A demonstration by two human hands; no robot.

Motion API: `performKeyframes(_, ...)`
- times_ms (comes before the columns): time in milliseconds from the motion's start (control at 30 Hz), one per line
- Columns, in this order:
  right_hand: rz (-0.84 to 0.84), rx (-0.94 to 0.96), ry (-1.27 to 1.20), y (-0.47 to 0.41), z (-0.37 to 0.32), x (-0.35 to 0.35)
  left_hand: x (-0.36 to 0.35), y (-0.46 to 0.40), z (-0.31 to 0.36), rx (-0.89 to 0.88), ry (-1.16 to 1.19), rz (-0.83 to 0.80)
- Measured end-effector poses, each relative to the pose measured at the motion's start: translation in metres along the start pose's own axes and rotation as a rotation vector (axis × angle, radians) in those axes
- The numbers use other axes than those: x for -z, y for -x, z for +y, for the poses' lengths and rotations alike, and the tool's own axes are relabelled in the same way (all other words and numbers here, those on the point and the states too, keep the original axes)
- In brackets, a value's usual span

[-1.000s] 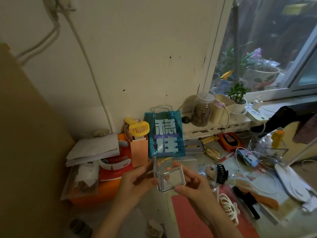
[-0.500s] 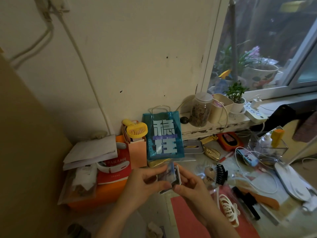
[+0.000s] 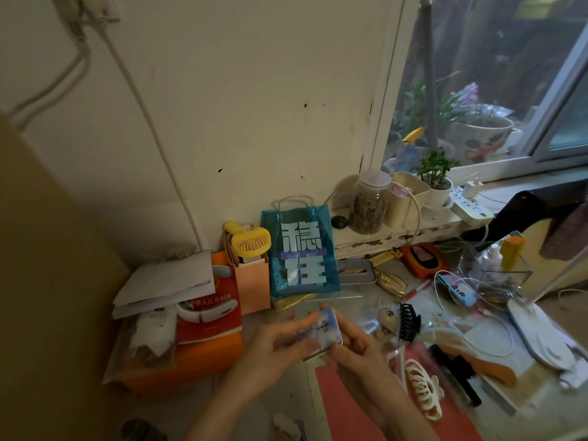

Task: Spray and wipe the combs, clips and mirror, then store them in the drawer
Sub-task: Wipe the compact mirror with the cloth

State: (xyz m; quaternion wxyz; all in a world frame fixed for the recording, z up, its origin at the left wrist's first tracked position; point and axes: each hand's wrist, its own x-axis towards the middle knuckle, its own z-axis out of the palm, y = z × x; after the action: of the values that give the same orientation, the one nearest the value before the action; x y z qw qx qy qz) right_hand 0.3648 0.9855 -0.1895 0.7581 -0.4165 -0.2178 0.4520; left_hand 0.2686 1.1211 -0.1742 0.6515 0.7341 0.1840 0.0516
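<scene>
A small square folding mirror (image 3: pixel 321 331), now folded with its pale blue printed cover up, sits between both hands above the desk. My left hand (image 3: pixel 273 348) grips its left side and my right hand (image 3: pixel 353 351) holds its right side. To the right lie a black claw clip (image 3: pixel 409 321), a white claw clip (image 3: pixel 424 393), a black comb (image 3: pixel 455 377) and an orange comb (image 3: pixel 483 369). A small patterned clip (image 3: pixel 386 319) lies beside the black one.
A teal gift bag (image 3: pixel 300 253), a yellow mini fan (image 3: pixel 249 238) and an orange box (image 3: pixel 191 358) with papers stand behind the hands. A jar (image 3: pixel 369 205), potted plant (image 3: pixel 437 179) and power strip (image 3: pixel 471 208) line the sill. A white lamp base (image 3: pixel 537 332) and cables sit right.
The mirror was open with its glass showing one second ago; both hands have folded it shut, and the cover now faces up.
</scene>
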Motion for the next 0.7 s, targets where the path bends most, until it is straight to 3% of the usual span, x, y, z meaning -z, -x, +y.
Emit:
performKeyframes(167,0.053,0.01,0.0,0.004,0.005,0.007,-0.014,0.007,-0.006,0.045,0.238,0.135)
performKeyframes(300,0.085,0.009,0.103,0.011,0.011,0.016,-0.02,0.012,-0.02,0.062,0.265,0.247)
performKeyframes(567,0.167,0.04,0.723,0.029,0.014,0.042,-0.022,0.004,-0.043,0.193,0.242,0.212)
performKeyframes(700,0.292,0.048,0.891,0.039,0.03,0.06,-0.031,-0.013,-0.057,0.237,0.2,0.152)
